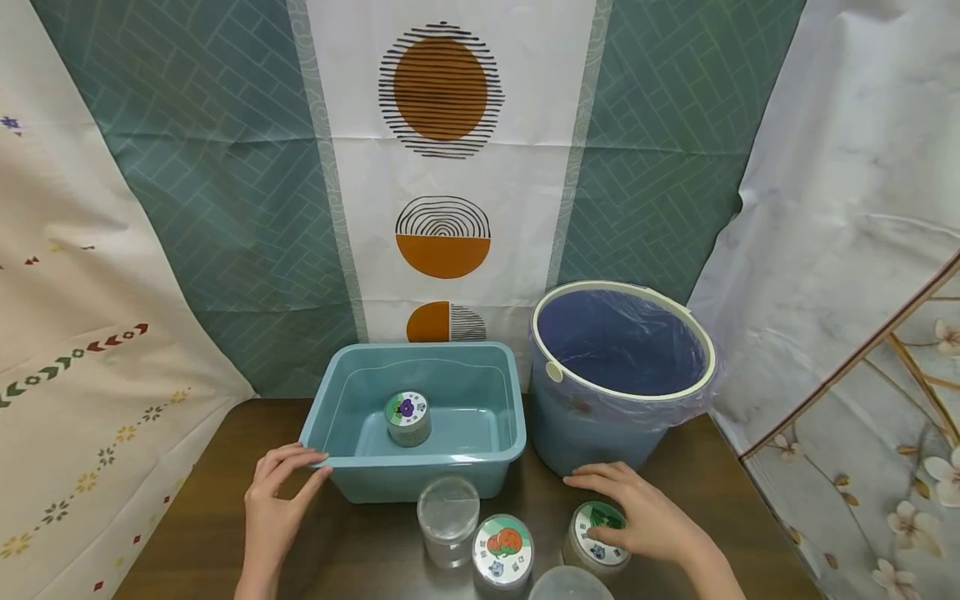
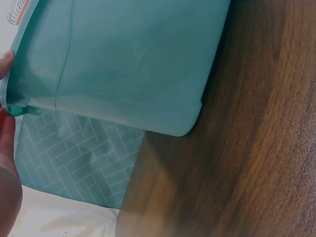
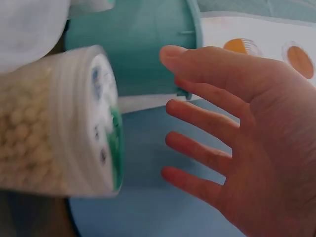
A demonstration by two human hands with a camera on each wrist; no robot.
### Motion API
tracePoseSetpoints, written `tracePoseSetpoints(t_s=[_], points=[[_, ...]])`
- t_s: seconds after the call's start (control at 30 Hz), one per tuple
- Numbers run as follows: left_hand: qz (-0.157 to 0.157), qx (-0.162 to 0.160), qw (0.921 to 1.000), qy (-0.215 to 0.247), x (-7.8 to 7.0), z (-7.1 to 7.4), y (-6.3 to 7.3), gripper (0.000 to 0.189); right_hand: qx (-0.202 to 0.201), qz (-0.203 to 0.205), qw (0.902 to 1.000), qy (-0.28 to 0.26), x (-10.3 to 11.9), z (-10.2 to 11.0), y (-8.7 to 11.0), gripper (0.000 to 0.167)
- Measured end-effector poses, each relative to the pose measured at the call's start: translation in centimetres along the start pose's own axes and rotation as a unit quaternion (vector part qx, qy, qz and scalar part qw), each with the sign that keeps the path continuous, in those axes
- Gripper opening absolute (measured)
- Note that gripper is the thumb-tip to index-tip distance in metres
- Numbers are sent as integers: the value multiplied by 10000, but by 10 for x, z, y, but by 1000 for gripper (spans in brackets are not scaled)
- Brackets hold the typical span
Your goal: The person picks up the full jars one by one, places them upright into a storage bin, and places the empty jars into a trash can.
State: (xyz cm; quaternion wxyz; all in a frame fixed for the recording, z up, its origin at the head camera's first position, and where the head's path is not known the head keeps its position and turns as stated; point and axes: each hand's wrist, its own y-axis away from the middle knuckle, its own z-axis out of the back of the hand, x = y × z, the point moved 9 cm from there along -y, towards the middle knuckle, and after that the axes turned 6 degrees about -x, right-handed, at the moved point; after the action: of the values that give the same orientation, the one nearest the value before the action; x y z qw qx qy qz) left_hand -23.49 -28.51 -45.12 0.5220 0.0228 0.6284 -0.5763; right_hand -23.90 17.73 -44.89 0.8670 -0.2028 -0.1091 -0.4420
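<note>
At the near left corner of the blue plastic basin point(image 1: 427, 479), my left hand point(image 1: 277, 492) pinches the rim between thumb and fingers. In the left wrist view the basin wall point(image 2: 133, 59) fills the top, with fingertips at its rim on the left edge. My right hand point(image 1: 637, 508), fingers spread, hovers over a lidded jar point(image 1: 585, 550) with a green picture on its lid. The right wrist view shows a gap between the fingertips and that jar point(image 3: 54, 123), which holds pale round beads or beans. A jar with a purple flower lid point(image 1: 408, 419) stands inside the basin.
A jar with a tomato-picture lid point(image 1: 502, 554) and a clear container point(image 1: 448, 521) stand before the basin, and a translucent lid point(image 1: 570, 587) shows at the bottom edge. Right of the basin is a blue bin point(image 1: 585, 433) lined with a plastic bag. Cloths hang behind.
</note>
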Motion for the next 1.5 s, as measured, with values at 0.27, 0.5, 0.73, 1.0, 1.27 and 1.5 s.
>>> tracePoseSetpoints(t_s=[0.27,0.5,0.73,1.0,1.27,1.5], points=[[131,25,9999,-16,3,0,-1,34,281,-44,9995,116,-9,-8,8,65],[153,66,9998,-55,4,-1,0,35,709,-108,9973,158,-17,-21,14,67],[273,116,9995,-115,3,-1,-1,33,886,-60,9959,166,-16,-24,17,72],[366,147,9991,-169,2,-1,-1,33,1030,76,9943,274,-11,-32,16,80],[309,139,9993,-184,2,-1,-1,33,1226,59,9924,109,-9,-35,12,82],[286,128,9993,-179,1,-1,-1,33,1370,135,9901,289,-8,-36,8,81]])
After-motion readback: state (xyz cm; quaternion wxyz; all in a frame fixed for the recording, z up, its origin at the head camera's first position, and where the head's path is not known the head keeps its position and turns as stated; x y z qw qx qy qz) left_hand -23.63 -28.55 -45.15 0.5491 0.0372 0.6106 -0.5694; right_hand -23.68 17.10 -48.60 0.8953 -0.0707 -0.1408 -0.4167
